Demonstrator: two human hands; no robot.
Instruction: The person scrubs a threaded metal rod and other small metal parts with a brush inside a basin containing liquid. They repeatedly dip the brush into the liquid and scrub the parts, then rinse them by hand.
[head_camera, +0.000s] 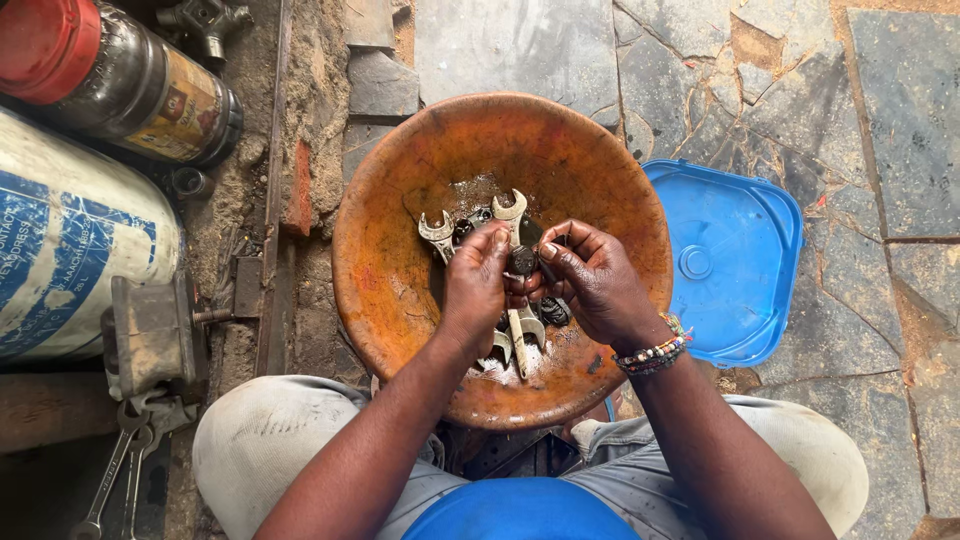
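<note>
Step in hand, as judged: hand-cleaning small dark round part (523, 260) over orange basin (400, 290). Left hand (474, 283) and right hand (590, 278) fingers closed on part, above wrenches (517, 300) in basin. Next move calls for firm pinch, part kept over basin.

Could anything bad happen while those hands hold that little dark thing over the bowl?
Maybe. The small dark round part, pinched by the left hand and right hand, looks greasy and could slip into the round rusty orange bowl. It might hide among the metal open-ended spanners lying there.
</note>
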